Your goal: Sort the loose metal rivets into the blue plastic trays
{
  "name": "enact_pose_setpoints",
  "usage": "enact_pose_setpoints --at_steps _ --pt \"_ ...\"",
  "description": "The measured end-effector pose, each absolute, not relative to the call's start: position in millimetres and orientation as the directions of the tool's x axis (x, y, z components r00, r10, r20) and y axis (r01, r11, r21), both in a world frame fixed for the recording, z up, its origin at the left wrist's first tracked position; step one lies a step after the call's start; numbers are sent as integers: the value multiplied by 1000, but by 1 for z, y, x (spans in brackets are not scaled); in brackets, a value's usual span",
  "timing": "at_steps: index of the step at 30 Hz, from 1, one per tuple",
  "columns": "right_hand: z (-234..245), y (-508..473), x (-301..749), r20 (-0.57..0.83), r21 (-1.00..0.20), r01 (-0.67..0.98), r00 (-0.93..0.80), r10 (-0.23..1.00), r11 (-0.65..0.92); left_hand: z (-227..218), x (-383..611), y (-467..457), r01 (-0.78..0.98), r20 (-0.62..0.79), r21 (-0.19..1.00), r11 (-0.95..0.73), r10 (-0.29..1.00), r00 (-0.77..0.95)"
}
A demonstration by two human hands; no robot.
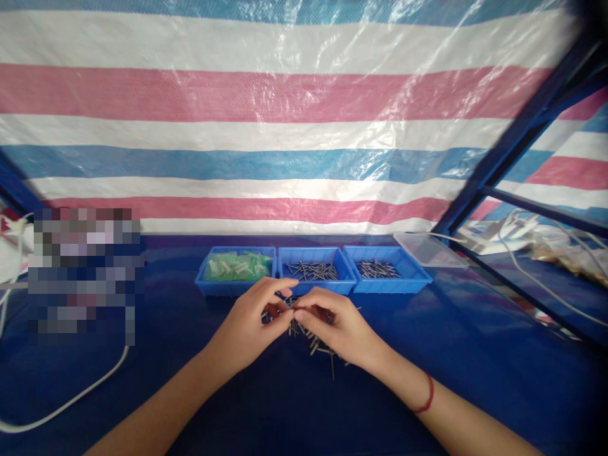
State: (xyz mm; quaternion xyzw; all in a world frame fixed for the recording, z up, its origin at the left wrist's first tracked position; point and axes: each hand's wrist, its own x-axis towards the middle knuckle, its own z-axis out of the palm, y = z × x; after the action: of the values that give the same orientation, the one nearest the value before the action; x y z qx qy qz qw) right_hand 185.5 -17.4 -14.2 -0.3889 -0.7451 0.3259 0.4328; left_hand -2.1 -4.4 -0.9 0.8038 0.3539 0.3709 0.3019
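At left, a blue bin holds green-and-white packets; next, the left hand has its thumb and fingertips drawn in to those of the right hand, above a loose pile of slim metal pins. Whether either clamps a pin cannot be told. Step judged to be fingertip handling over the pile, the next move calling for a fine, steady pinch, with similar pins in the middle bin and right bin.
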Motion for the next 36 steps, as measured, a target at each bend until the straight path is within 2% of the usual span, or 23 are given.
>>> enact_pose_setpoints --at_steps 5,12,19,29,32,36 --pt "-18 -15 184 354 -885 210 -278 893 416 -4 2 -5 335 383 755 -563 794 472" --pt "-15 -18 185 375 -867 240 -264 888 437 -2 -4 -1 494 351 639 -589 795 494" --pt "-13 -16 188 393 -865 230 -239 888 445 0 -6 3 431 322 623 -652 717 619" --pt "-14 -13 191 431 -832 279 -221 875 480 1 -6 4 496 365 622 -606 785 501" --pt "-14 -13 191 459 -783 359 -218 861 508 2 -5 3 511 396 615 -600 796 458" --pt "-10 -13 192 540 -634 476 -292 790 610 4 -4 -1 518 429 590 -620 784 449"
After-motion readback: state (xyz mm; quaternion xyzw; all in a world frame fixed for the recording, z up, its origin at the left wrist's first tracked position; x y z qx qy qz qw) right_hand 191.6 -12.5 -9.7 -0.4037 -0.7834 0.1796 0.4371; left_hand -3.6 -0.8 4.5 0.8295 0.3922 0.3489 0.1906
